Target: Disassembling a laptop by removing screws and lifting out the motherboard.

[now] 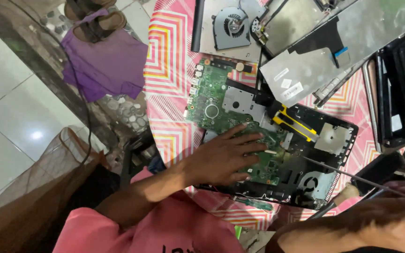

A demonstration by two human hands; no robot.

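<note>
green motherboard [221,100] under left hand [223,157], black laptop base [326,154] beside — keyboard panel [333,51] above

- Green motherboard [221,112], centre of the frame.
- Tablecloth [167,61] in pink, orange, yellow and white zigzags.
- Purple cloth [108,61], upper left.
- Black laptop base [333,159] with a yellow strip [294,122].
- Pink shirt [165,229], bottom.
- Grey fan [233,26], top.
</note>
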